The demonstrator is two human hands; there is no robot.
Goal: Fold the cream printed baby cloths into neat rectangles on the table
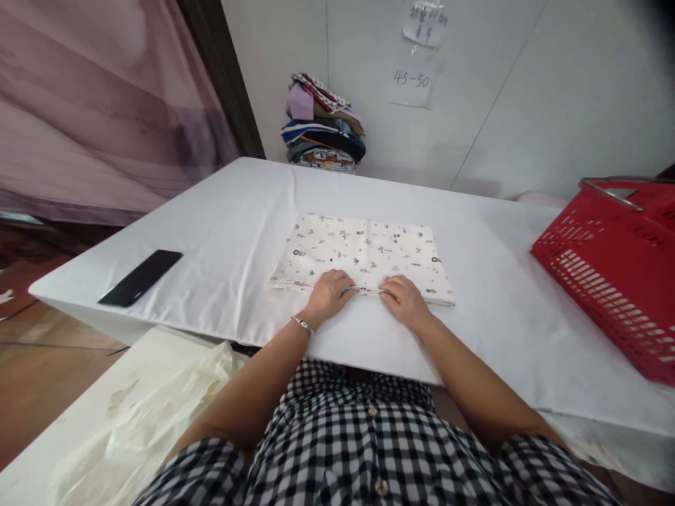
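So both my hands were down on the near edge of the folded cloth (pixel 363 256), the white one with the little printed bits on it. Left hand (pixel 330 294) and right hand (pixel 403 299) sat side by side, almost meeting at the middle of that edge, fingers curled and pinching the hem between them. Not open flat, more of a narrow grip on the fabric. I had a bracelet (pixel 302 324) on my left wrist.

That cloth lay flat in a neat rectangle around the middle of the bench (pixel 237 232), which had a white cover over it. A black phone (pixel 140 277) was lying well off to my left near the bench edge. On my right sat a red basket (pixel 612 270) with a metal handle, well apart from the cloth. At the far side against the wall was a stack of clothes (pixel 324 126) in mixed colours. Two paper notes (pixel 416 77) were stuck on the wall above, one reading 45-50. Down by my left knee there was a pale plastic bag (pixel 158 414).
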